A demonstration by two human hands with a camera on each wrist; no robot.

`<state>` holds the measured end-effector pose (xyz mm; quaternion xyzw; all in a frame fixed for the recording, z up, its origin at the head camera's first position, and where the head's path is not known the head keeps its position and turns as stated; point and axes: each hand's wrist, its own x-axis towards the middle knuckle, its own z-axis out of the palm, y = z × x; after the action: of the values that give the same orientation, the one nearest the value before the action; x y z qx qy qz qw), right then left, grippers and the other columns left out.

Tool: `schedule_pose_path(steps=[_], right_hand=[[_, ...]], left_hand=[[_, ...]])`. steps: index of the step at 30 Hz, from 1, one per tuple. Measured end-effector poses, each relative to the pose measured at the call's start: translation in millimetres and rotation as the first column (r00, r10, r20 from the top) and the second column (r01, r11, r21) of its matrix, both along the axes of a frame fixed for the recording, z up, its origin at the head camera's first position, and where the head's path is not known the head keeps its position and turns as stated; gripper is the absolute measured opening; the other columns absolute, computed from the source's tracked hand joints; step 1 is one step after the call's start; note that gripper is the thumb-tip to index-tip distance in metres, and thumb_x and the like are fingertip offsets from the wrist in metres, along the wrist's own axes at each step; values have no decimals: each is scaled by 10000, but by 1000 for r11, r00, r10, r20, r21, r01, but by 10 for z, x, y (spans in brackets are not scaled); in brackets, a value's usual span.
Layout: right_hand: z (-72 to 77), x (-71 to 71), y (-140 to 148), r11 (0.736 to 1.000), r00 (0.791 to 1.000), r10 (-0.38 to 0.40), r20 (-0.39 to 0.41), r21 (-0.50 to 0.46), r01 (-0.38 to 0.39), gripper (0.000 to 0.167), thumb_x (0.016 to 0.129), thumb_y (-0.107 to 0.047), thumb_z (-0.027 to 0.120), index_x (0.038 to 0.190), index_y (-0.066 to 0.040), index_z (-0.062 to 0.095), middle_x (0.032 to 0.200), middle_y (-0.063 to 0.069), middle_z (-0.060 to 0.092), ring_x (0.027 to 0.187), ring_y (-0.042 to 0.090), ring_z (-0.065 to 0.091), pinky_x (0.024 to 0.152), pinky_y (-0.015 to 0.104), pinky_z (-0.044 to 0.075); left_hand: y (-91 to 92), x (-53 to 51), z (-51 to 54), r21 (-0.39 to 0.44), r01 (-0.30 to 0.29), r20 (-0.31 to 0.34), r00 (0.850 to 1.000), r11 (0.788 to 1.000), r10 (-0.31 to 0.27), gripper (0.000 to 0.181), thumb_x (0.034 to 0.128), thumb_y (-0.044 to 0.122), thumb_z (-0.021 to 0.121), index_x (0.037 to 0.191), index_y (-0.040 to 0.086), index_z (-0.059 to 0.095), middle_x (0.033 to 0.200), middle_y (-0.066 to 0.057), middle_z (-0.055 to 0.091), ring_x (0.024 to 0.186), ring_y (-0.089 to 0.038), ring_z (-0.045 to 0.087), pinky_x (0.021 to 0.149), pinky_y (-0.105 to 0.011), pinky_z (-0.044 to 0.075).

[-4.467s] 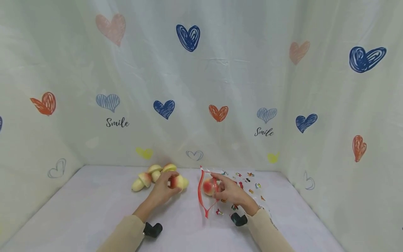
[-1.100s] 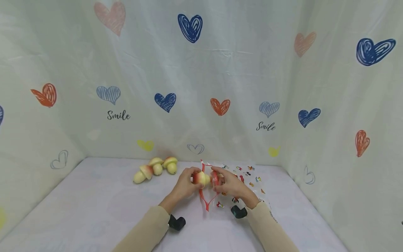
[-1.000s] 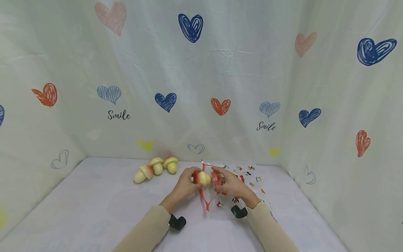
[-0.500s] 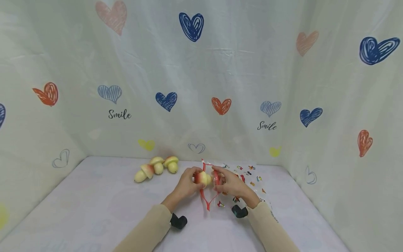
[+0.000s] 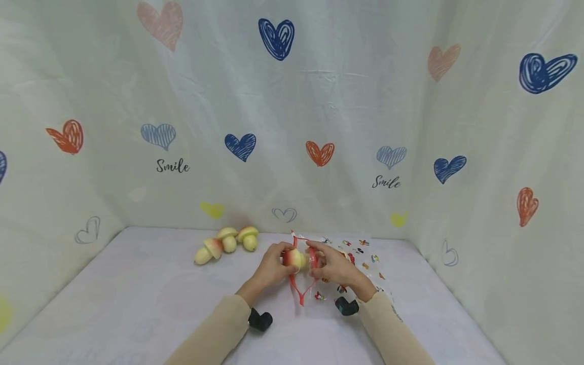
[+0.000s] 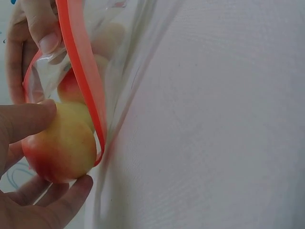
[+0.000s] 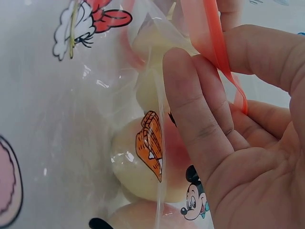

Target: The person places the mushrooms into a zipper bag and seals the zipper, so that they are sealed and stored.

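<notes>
OK, L fingers (image 6: 71, 202) grip mushrm (image 6: 62, 148) @ bag (image 6: 88, 78).

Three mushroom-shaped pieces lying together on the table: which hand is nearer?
Left: the left hand is right of the trio, gripping another mushroom-shaped piece; the right hand is farther right, holding the red-rimmed bag.

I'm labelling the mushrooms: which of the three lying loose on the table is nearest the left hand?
The rightmost mushroom of that row; the middle mushroom and the leftmost mushroom both lie farther from the left hand.
</notes>
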<state>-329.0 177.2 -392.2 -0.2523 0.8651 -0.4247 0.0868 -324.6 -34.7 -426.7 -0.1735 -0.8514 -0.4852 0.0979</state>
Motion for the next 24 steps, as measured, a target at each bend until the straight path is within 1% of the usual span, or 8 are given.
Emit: schedule_pose_path(steps=[4, 9, 15, 19, 20, 24], right_hand=[[-2, 1, -2, 1000, 1000, 0, -7, 5, 0, 756, 811, -58, 727, 1449, -276, 383, 1213, 85, 557, 565, 185, 530, 496, 325, 490], [-3, 3, -10, 1000, 1000, -9, -5, 14, 9, 755, 817, -66, 724, 1453, -283, 379, 1213, 68, 548, 560, 177, 524, 500, 315, 491], [2, -2, -13, 1000, 1000, -14, 5, 25, 14, 764, 818, -72, 725, 1459, -286, 370, 1264, 42, 532, 563, 173, 525, 504, 303, 490], [15, -1, -17, 1000, 1000, -14, 8, 18, 14, 761, 819, -64, 720, 1459, -283, 370, 1258, 39, 532, 565, 180, 524, 504, 306, 487], [16, -2, -16, 1000, 1000, -16, 7, 22, 16, 758, 821, -68, 719, 1458, -284, 370, 1233, 37, 538, 564, 180, 524, 504, 306, 487], [22, 7, -13, 999, 999, -32, 14, 35, 31, 759, 821, -85, 719, 1458, -302, 368, 995, 69, 583, 556, 176, 516, 512, 311, 490]], left_hand=[[5, -12, -3, 9, 3, 14, 1000, 1000, -3, 494, 734, 82, 808, 1170, 70, 577, 1069, -93, 528, 1015, -278, 546, 887, -422, 486], [8, -21, 0, 3, -10, 37, 999, 1000, 10, 498, 748, 95, 803, 1189, 87, 571, 1093, -94, 522, 1028, -275, 537, 890, -423, 487], [21, -35, 5, -8, -21, 74, 997, 1000, 21, 510, 760, 109, 801, 1211, 100, 564, 1109, -86, 516, 1044, -263, 529, 897, -407, 493], [33, -46, 5, -11, -19, 69, 997, 1000, 19, 507, 759, 110, 801, 1207, 101, 565, 1106, -84, 517, 1054, -267, 533, 899, -399, 497], [36, -47, 7, -12, -16, 64, 998, 1000, 17, 507, 758, 110, 802, 1207, 95, 567, 1107, -88, 517, 1055, -273, 536, 897, -400, 498], [43, -35, 9, -18, -5, 65, 998, 1000, 6, 505, 759, 105, 800, 1209, 68, 575, 1125, -117, 519, 1072, -303, 547, 886, -408, 506]])
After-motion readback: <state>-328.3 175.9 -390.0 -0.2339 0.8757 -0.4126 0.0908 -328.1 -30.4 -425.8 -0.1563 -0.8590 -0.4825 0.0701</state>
